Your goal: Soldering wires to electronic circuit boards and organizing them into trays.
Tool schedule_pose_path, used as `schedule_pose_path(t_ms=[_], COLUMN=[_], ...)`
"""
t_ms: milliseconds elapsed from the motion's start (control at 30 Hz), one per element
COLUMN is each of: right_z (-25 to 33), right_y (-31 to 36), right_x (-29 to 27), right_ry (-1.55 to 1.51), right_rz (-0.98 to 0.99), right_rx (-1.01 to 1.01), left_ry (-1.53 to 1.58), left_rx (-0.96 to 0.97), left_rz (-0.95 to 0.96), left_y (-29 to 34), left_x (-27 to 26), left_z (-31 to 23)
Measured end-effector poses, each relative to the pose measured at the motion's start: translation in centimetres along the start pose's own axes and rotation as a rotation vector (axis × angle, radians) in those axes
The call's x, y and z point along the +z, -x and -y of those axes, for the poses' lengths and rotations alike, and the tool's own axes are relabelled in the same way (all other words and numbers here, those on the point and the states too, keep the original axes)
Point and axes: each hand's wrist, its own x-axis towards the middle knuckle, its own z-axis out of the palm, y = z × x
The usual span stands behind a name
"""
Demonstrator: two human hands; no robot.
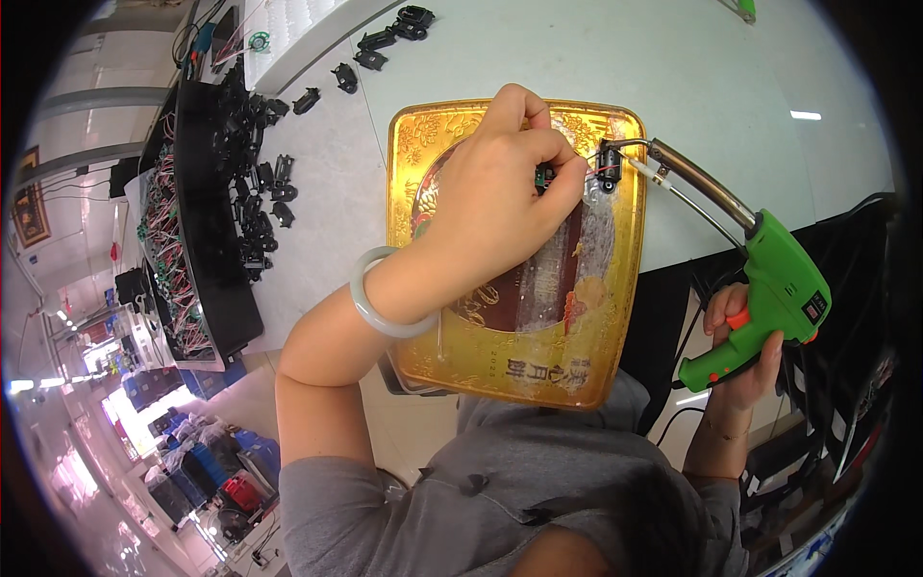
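My left hand [505,183], with a pale bangle on its wrist, is bent over a gold tin lid [409,317]. Its fingers pinch a small green circuit board [544,177], mostly hidden by them. Thin wires, one of them red, run from there to a small black plastic part [608,165] lying on the lid. Wrapped round the grip of a green soldering gun [784,274], my right hand [745,351] has a finger by the orange trigger. The gun's hot tip and its thin feed tube meet at the black part's upper right side.
Many similar black parts [255,216] lie scattered on the white table [317,183] to the left. Beside them is a black tray [216,288] full of wired green boards. A white foam box [317,38] stands at the far left. Dark cables hang by the table's right edge.
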Motion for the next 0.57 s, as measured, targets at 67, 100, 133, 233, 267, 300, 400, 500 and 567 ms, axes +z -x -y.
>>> schedule_pose_path(t_ms=[67,100,133,233,267,300,400,500,567], right_z=[-0.30,-0.32,-0.34,-0.44,-0.50,-0.52,-0.42,-0.29,-0.42], right_y=[0.08,0.08,0.09,0.16,0.19,0.20,0.19,0.23,0.32], right_x=[-0.55,-0.55,-0.55,-0.61,-0.65,-0.63,-0.36,-0.13,-0.68], right_ry=[-0.016,-0.016,-0.016,-0.020,-0.026,-0.027,-0.026,-0.014,-0.030], right_rz=[-0.002,-0.002,0.001,0.002,0.001,0.000,-0.009,-0.011,-0.021], right_rx=[0.010,0.011,0.005,0.007,0.015,0.016,0.015,0.046,0.060], left_ry=[0.005,0.007,0.008,0.000,-0.001,-0.001,0.001,0.004,-0.006], left_rx=[-0.002,-0.022,-0.042,-0.014,-0.015,-0.017,-0.027,-0.038,-0.035], left_rz=[-0.002,0.033,0.068,0.050,0.050,0.054,0.061,0.068,0.073], left_y=[0.02,-0.01,-0.02,0.03,0.03,0.02,0.04,0.05,0.07], left_x=[-0.08,-0.23,-0.30,-0.26,-0.26,-0.27,-0.31,-0.33,-0.35], left_z=[-0.03,-0.12,-0.16,-0.03,-0.01,-0.01,-0.09,-0.10,-0.07])
